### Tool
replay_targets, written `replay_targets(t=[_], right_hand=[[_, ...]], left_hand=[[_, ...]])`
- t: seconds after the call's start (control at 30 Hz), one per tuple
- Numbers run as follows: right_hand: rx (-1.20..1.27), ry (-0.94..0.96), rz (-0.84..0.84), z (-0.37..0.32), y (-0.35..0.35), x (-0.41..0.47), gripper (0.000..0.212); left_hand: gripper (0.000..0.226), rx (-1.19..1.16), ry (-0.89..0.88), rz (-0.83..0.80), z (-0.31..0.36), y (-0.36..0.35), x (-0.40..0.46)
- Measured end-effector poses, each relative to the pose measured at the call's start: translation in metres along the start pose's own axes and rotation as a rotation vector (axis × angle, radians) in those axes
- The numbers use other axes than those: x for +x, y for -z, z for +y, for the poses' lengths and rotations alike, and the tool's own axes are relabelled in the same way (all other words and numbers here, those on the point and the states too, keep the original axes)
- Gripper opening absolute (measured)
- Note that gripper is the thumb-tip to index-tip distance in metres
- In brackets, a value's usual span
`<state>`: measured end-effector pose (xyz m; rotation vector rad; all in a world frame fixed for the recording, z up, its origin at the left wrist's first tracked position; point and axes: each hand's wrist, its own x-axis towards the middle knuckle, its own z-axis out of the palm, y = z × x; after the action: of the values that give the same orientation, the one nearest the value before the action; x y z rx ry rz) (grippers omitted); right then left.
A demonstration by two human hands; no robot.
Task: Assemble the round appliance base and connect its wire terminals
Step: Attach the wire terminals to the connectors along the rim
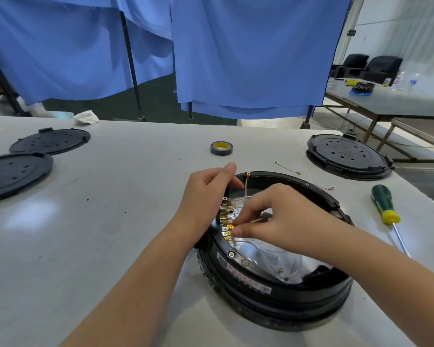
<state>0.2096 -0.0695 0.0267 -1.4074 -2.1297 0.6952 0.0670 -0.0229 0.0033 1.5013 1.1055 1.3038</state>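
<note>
A round black appliance base (281, 294) lies open side up on the white table, with white wires (266, 256) and a shiny metal floor inside. A row of gold terminals (226, 216) runs along its left inner wall. My right hand (273, 216) reaches into the base and pinches a gold wire terminal (231, 227) at that row. My left hand (208, 194) grips the base's left rim beside the terminals, thumb up. A wire with a ring lug (248, 174) sticks up at the far rim.
Black tape roll (221, 148) lies beyond the base. Two black round covers (50, 141) (13, 172) sit far left; another closed base (348, 156) stands far right. A green-yellow screwdriver (384, 205) lies right, loose lugged wires (287, 169) behind. Blue curtains hang at the back.
</note>
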Motion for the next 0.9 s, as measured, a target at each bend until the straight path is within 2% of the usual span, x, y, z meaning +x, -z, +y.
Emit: replay_targets(t=[0.47,0.9], right_hand=[[0.033,-0.040,0.024,0.005,-0.009,-0.001,0.013],[0.001,0.013,0.061,0.007,-0.018,0.002,0.018]], left_hand=[[0.043,0.002,-0.006,0.010,-0.002,-0.002,0.000],[0.041,0.006,-0.021,-0.011,-0.007,-0.004,0.003]])
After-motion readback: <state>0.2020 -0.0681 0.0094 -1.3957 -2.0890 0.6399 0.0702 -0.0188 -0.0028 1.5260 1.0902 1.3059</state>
